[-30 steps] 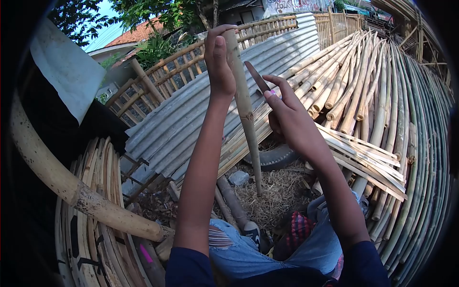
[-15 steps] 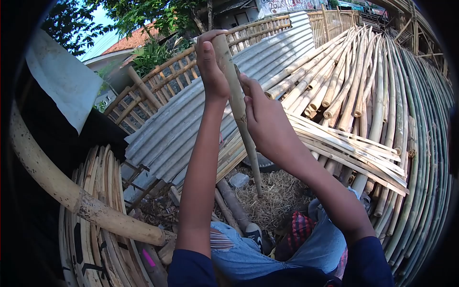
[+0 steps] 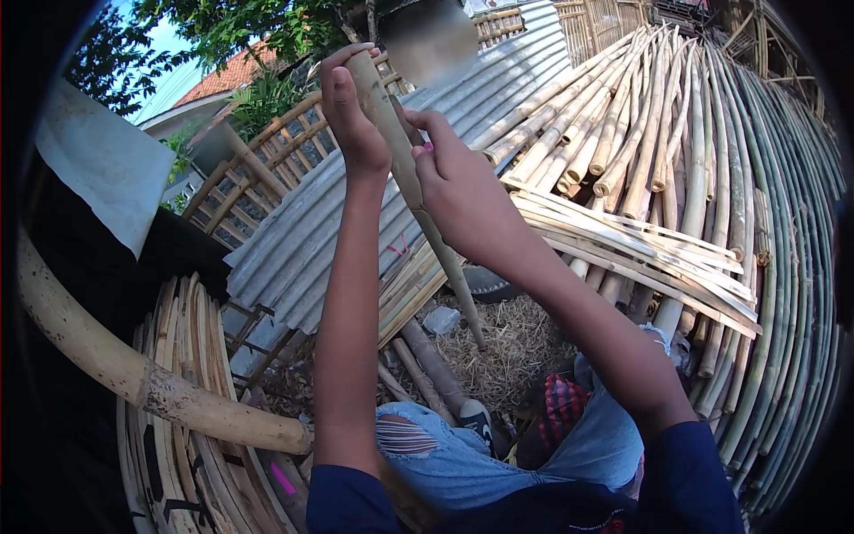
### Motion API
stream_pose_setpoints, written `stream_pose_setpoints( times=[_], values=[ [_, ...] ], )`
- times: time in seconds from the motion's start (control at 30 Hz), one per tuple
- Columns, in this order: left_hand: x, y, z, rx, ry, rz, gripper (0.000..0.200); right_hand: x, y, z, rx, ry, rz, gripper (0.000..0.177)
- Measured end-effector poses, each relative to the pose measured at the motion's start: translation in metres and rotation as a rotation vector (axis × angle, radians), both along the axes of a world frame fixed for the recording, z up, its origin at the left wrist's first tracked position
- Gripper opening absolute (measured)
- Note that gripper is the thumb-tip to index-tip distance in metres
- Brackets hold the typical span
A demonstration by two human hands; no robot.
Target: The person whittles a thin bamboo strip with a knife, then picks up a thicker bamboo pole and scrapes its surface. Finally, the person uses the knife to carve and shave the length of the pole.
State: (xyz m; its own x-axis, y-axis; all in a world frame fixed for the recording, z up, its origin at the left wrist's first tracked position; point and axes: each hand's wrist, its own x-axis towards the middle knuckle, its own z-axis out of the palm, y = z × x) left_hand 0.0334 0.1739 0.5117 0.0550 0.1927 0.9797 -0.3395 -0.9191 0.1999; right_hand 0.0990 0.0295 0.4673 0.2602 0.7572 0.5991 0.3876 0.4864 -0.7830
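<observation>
A bamboo pole [image 3: 449, 267] stands tilted in front of me, its upper end leaning left and its lower tip on the straw-strewn ground. My left hand [image 3: 358, 120] grips the top of the pole, fingers hooked over its end and thumb pointing up. Lower down, my right hand [image 3: 458, 182] is closed against the pole's right side. It holds what looks like a small knife [image 3: 406, 126]: a dark edge lies along the bamboo and a bit of pink shows at the fingers. Most of this tool is hidden.
Thick bamboo [image 3: 222, 414] curves in from the left above bundled strips [image 3: 178, 472]. Split strips [image 3: 640, 258] lie across stacked poles [image 3: 623, 142] on the right. Behind are corrugated sheeting [image 3: 302, 236] and a bamboo fence [image 3: 258, 165]. A blurred patch [image 3: 431, 40] hides part of the background.
Both hands and the pole's upper end sit slightly further left and higher in view. The camera has shifted a little, and a blurred patch has appeared at the top.
</observation>
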Motion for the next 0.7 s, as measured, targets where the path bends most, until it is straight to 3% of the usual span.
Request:
stream_pose_setpoints(
  times=[0.07,0.13,0.17,0.27,0.3,0.37,0.43,0.53,0.6,0.7],
  values=[
    [-0.008,-0.003,0.001,0.008,0.014,0.078,0.043,-0.001,0.003,-0.039,-0.144,-0.064,0.002,0.033],
    [-0.014,-0.011,0.002,-0.008,-0.028,0.064,0.039,0.003,-0.001,-0.046,-0.184,-0.04,0.138,0.034],
    [-0.016,-0.015,0.002,0.005,-0.016,0.074,0.038,0.011,-0.003,-0.045,-0.339,0.026,0.205,0.035],
    [-0.014,-0.018,0.001,0.019,0.003,0.061,0.034,-0.003,-0.01,-0.012,-0.196,0.097,0.13,0.036],
    [-0.016,-0.02,0.0,0.002,0.003,0.085,0.033,-0.009,-0.015,-0.016,-0.272,0.155,0.161,0.036],
    [-0.023,-0.019,0.002,0.001,-0.013,0.111,0.033,-0.023,-0.005,-0.093,-0.296,0.071,0.139,0.036],
    [-0.034,-0.016,0.004,-0.037,-0.041,0.103,0.031,-0.023,-0.001,-0.103,-0.308,-0.028,0.107,0.036],
    [-0.035,-0.013,0.001,-0.013,-0.001,0.123,0.03,-0.015,0.001,-0.08,-0.375,0.094,0.203,0.037],
    [-0.024,-0.013,0.0,-0.016,-0.009,0.081,0.028,-0.02,-0.003,-0.033,-0.128,0.199,0.157,0.037],
    [-0.022,-0.016,0.001,-0.048,0.0,-0.014,0.023,-0.036,0.001,-0.078,-0.121,0.158,0.007,0.036]
  ],
)
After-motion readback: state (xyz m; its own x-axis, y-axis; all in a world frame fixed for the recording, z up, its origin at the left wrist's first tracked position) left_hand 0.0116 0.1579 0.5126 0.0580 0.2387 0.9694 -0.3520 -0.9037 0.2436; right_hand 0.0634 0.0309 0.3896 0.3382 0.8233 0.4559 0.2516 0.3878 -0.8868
